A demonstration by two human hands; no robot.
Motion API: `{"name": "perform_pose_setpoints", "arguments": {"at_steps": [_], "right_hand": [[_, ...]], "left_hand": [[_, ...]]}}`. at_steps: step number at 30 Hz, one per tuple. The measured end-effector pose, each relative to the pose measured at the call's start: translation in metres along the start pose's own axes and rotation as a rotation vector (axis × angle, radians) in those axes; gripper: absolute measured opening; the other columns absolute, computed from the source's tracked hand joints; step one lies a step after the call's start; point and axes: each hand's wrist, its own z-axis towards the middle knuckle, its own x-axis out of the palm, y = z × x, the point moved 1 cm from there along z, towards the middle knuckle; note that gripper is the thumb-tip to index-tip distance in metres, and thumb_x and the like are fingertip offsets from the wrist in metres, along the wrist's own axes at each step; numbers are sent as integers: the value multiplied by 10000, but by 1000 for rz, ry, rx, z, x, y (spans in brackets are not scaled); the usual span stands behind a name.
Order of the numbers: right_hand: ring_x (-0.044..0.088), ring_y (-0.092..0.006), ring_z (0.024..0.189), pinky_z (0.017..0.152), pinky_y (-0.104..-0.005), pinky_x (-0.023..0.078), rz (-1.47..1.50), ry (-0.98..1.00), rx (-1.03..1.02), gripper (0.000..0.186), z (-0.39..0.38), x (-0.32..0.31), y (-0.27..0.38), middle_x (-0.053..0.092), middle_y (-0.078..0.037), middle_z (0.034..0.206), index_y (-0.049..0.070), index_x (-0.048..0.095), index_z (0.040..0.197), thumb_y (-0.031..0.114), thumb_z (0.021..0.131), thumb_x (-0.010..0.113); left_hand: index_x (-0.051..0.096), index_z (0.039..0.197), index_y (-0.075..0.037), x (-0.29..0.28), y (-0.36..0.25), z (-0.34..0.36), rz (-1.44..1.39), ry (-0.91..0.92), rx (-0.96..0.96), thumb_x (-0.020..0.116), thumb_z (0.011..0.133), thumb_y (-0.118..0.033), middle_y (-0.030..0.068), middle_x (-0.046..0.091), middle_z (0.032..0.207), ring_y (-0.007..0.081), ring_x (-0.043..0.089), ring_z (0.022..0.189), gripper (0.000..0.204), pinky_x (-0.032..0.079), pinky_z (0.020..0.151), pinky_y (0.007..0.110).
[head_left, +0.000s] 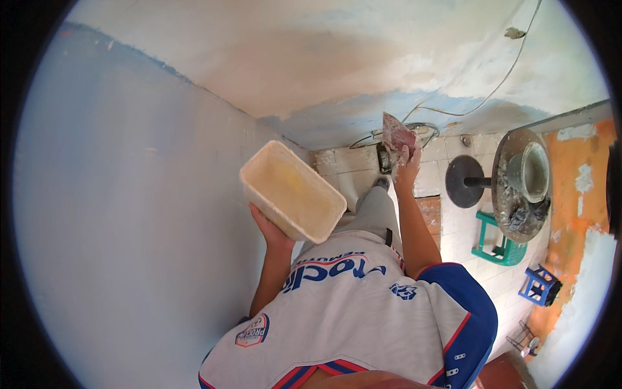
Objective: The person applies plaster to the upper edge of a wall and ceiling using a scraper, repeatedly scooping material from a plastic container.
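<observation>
My left hand (269,227) grips a cream rectangular plastic tub (291,191) from underneath and its side; a thin pale residue with a yellowish patch lines the inside. My right hand (407,165) is closed on a scraper (396,133) with a wide blade crusted with pale paste, held right of the tub. Dried paste also marks the fingers. Beyond both hands is the base of a patchy pale-blue and white wall (304,104).
A blue wall (116,194) stands close on my left. At right are a round table (512,230) carrying a bowl (528,172) and dark plastic, a green stool (515,253), and a blue stool (538,282). Cables (479,97) run along the wall ahead and onto the tiled floor (434,152).
</observation>
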Motion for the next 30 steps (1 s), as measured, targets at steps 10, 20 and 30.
{"name": "perform_pose_setpoints", "arguments": {"at_steps": [10, 20, 30], "right_hand": [[710, -272, 935, 846, -364, 574, 310, 122, -789, 153, 66, -99, 185, 692, -202, 1145, -52, 660, 1132, -21, 989, 616], [719, -384, 994, 783, -405, 614, 70, 670, -1534, 273, 67, -218, 334, 718, -230, 1080, -23, 772, 939, 87, 692, 807], [707, -335, 969, 703, -392, 603, -218, 1138, -1622, 334, 75, -271, 340, 688, -161, 1125, -49, 730, 924, 84, 617, 742]], "left_hand": [[318, 1592, -179, 81, 4, 13, -202, 279, 80, 297, 1016, -714, 45, 419, 1580, 271, 448, 1421, 786, 424, 1146, 460], [412, 1529, -130, 173, 55, -15, -212, 635, 314, 283, 1036, -684, 76, 527, 1476, 252, 541, 1332, 753, 497, 1077, 442], [312, 1593, -134, 211, 107, -49, -129, 568, 192, 191, 940, -850, 82, 444, 1559, 261, 452, 1418, 976, 426, 1141, 451]]}}
